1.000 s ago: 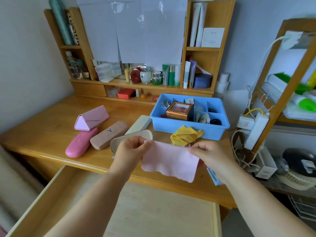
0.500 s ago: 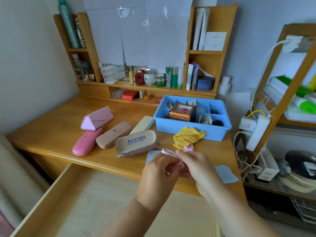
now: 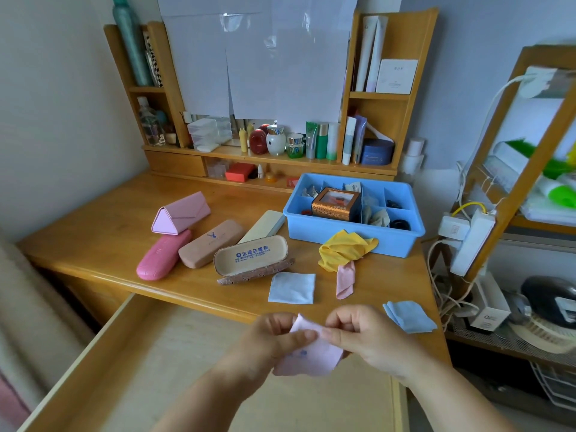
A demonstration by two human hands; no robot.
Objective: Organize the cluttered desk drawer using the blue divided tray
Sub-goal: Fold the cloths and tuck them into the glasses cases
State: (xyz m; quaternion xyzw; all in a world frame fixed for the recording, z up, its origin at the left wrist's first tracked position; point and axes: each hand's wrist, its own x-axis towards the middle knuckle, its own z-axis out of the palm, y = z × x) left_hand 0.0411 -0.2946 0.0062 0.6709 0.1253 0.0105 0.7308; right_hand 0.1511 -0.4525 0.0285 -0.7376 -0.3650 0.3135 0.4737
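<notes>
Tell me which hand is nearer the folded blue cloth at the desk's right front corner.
Right. The right hand is just left of the folded blue cloth, a short gap apart. The left hand sits farther left, beyond the pink cloth both hands pinch.

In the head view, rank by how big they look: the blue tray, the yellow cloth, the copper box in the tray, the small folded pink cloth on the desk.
1. Blue tray
2. Yellow cloth and copper box: too alike to rank, and the box sits farther away
3. Folded pink cloth
</notes>
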